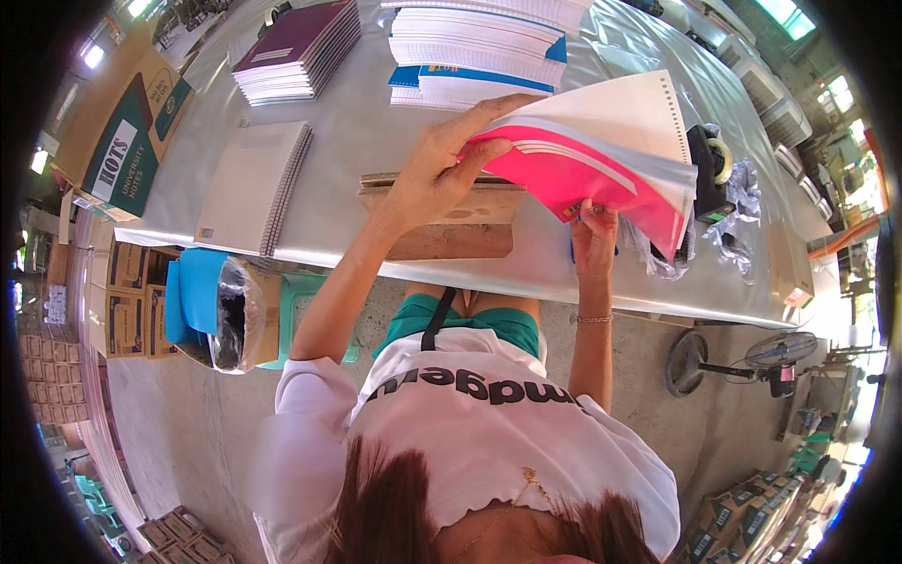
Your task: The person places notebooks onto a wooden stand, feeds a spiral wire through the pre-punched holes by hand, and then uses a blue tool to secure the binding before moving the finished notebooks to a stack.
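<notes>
Above the table's near side I hold a notebook with a bright pink cover (554, 167) and white pages (625, 113) punched with holes along one edge. It is bent and lifted off the table. My left hand (434, 167) is closed on its left end, thumb on the pink cover and fingers behind the pages. My right hand (595, 242) pinches the cover's lower edge. Beneath my left hand and the notebook lies a wooden block or stand (460, 237), partly hidden. Just beyond the notebook, a stack of white page blocks with blue covers (479, 52) rises.
Maroon notebooks (305, 45) are stacked at the far left, with a spiral-bound notebook (252, 179) nearer. A green-and-brown carton (117, 127) stands on the left edge. On the right are a tape dispenser (711, 169) and crumpled plastic (742, 202). Below stand an open carton (258, 320) and a fan (780, 352).
</notes>
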Tool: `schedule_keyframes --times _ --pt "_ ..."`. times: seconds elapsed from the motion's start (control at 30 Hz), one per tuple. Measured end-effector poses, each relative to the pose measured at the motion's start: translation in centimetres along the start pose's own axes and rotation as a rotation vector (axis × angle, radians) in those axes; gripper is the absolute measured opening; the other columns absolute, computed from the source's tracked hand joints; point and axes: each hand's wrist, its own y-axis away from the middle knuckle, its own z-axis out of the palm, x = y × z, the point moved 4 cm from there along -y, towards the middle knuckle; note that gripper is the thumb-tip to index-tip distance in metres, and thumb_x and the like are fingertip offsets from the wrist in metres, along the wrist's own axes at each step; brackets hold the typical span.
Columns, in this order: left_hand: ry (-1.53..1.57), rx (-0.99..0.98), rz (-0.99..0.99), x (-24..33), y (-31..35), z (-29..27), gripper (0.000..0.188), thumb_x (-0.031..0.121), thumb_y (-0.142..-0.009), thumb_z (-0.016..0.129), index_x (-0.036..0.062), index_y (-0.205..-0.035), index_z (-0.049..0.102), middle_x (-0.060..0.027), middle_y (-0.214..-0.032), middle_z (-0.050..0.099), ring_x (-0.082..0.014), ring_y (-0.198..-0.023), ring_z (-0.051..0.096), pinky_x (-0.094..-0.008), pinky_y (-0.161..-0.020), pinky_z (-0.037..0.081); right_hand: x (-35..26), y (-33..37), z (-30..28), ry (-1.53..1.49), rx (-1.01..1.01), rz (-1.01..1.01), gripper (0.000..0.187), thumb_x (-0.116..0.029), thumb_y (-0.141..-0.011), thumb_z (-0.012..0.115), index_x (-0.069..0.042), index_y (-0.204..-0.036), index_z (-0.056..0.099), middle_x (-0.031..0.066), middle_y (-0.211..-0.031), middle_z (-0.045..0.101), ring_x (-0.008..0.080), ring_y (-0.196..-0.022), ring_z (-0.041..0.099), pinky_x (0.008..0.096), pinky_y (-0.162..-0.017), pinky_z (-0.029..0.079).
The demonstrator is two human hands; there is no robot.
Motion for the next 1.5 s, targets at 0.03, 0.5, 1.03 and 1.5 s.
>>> schedule_keyframes --times 0.03,0.5,1.03,1.5 --pt "0.013 0.014 -0.039 -0.4 0.3 -0.1 0.039 0.006 -0.092 0.056 0.0011 -0.131 0.05 -0.0099 -0.122 0.06 -0.016 -0.111 0.054 -0.0277 -0.096 0.041 0.5 0.2 -0.5 -0.004 0.024 0.009 0.033 0.01 -0.082 0.059 -0.011 -0.107 0.06 0.0001 -0.1 0.062 0.0095 -0.092 0.057 0.0272 -0.089 0.046" --pt "0.129 0.47 -0.4 -8.8 13.9 -7.4 0.068 0.002 -0.069 0.081 0.0043 -0.126 0.043 -0.0064 -0.109 0.06 -0.0198 -0.103 0.059 -0.0338 -0.091 0.047 2.6 3.0 6.9 1.456 -0.323 -0.111 0.027 0.001 -0.081 0.052 0.001 -0.108 0.056 0.0166 -0.105 0.06 0.0309 -0.103 0.055 0.0374 -0.084 0.046" --pt "0.117 0.655 -0.272 -5.8 7.3 -12.2 0.051 0.031 -0.093 0.057 0.0063 -0.136 0.043 -0.0047 -0.109 0.057 -0.0114 -0.097 0.053 -0.0281 -0.089 0.041 -8.5 -21.3 -9.8 2.135 0.167 -0.35 0.037 -0.027 -0.079 0.073 -0.003 -0.106 0.065 0.0192 -0.094 0.067 0.0355 -0.106 0.059 0.0426 -0.091 0.045" --pt "-0.848 0.779 0.123 -0.3 5.1 -3.9 0.046 0.04 -0.091 0.058 0.0091 -0.124 0.059 -0.0161 -0.134 0.035 -0.0336 -0.131 0.025 -0.0526 -0.109 0.014 -13.4 -20.0 -2.4 1.865 -0.103 -0.161 0.027 -0.019 -0.09 0.056 -0.001 -0.106 0.067 0.0158 -0.084 0.069 0.0251 -0.077 0.066 0.0359 -0.07 0.049"
